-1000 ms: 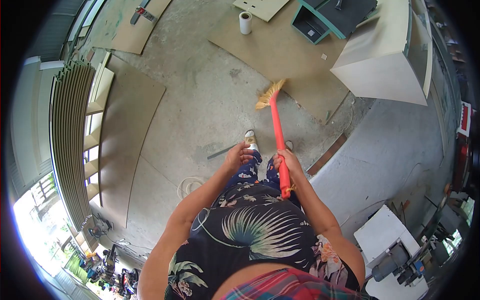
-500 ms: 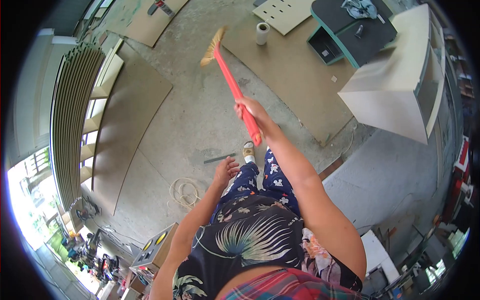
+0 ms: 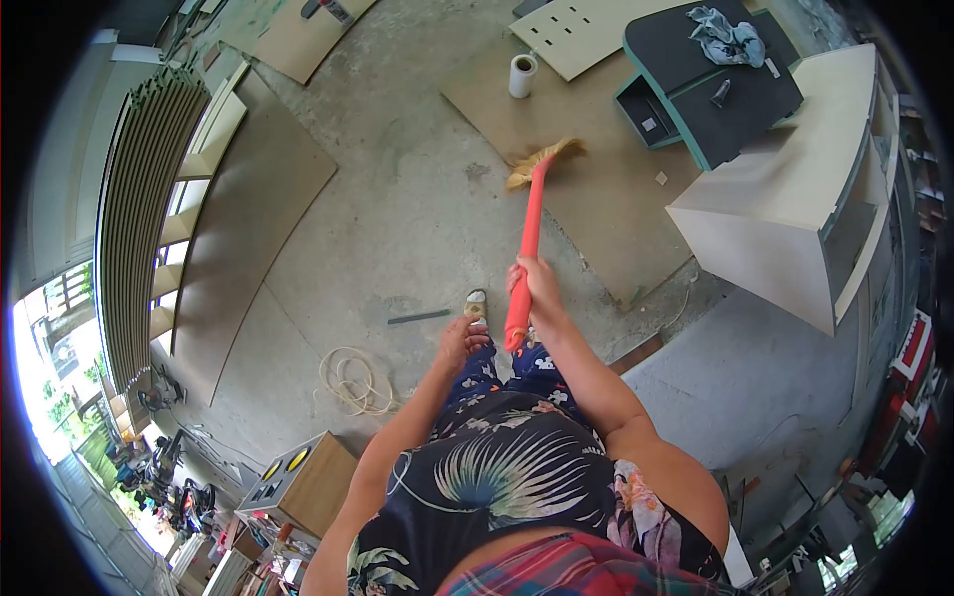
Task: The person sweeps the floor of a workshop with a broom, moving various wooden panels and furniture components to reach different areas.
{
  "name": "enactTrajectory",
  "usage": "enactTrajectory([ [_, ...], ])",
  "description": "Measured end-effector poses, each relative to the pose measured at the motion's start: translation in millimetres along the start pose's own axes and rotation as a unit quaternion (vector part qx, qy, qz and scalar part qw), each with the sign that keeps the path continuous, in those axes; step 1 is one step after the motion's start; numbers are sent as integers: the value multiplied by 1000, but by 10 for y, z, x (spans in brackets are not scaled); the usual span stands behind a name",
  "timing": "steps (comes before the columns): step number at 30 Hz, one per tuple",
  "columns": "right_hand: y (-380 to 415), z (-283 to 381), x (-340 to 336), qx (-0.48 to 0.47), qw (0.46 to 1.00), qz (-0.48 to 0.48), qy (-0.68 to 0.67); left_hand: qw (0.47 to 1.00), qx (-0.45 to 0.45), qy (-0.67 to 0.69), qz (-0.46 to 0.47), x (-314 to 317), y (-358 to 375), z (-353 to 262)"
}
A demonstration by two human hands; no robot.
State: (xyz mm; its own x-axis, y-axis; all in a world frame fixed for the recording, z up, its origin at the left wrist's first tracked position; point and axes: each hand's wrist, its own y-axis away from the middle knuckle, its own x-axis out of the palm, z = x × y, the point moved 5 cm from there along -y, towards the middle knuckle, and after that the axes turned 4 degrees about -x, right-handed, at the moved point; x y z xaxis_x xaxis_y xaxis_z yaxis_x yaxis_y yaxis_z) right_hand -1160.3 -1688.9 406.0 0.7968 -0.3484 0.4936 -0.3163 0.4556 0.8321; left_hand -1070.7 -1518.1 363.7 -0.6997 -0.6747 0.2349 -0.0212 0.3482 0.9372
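My right hand (image 3: pixel 540 290) is wrapped round the red handle of a broom (image 3: pixel 533 221), near its rounded butt end. The broom points away from me, and its straw-coloured bristles (image 3: pixel 544 162) overlap the flat brown board (image 3: pixel 618 240) on the floor. My left hand (image 3: pixel 462 341) hangs at my left side with nothing in it, its fingers loosely curled and apart. In this view it overlaps the leg of my dark patterned trousers. A thin dark strip (image 3: pixel 418 317) lies on the concrete just beyond that hand.
A white roll (image 3: pixel 522 75) stands on the brown board. To the right are a dark cabinet with green edges (image 3: pixel 735 104) and a pale cabinet (image 3: pixel 760 233). Stacked panels (image 3: pixel 139 238) lean at the left. A coiled cord (image 3: pixel 356 382) and a speaker box (image 3: pixel 303 482) are nearer me.
The broom has swung rightward and its bristles have come closer, from the bare concrete to over the brown board. My right hand has drawn nearer my body, still gripping the handle.
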Motion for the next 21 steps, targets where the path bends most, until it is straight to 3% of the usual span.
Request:
enactTrajectory([
  [3, 119, 201, 115, -45, 998, 40, 30, 1000, -3, -13, 2, 147, -24, -39],
  [6, -305, 601, 44, -70, 992, 83, 69, 1000, -8, -30, -3, 267, -13, -93],
  [8, -542, 963, 6, -42, 997, 51, 35, 999, -11, -33, -3, 310, -40, -95],
  [11, -1018, 1285, -357, 68, 992, 98, -46, 999, -13, -35, -6, 379, -34, -110],
  [14, -894, 1302, -423, 84, 981, 88, -149, 999, -22, -38, -7, 430, -23, -99],
  [17, -557, 1165, -197, -20, 994, 25, -109, 998, -29, -58, -18, 444, -28, -63],
  [21, -383, 1320, 1, -87, 994, 62, -31, 997, -27, -67, -17, 497, -54, -63],
])
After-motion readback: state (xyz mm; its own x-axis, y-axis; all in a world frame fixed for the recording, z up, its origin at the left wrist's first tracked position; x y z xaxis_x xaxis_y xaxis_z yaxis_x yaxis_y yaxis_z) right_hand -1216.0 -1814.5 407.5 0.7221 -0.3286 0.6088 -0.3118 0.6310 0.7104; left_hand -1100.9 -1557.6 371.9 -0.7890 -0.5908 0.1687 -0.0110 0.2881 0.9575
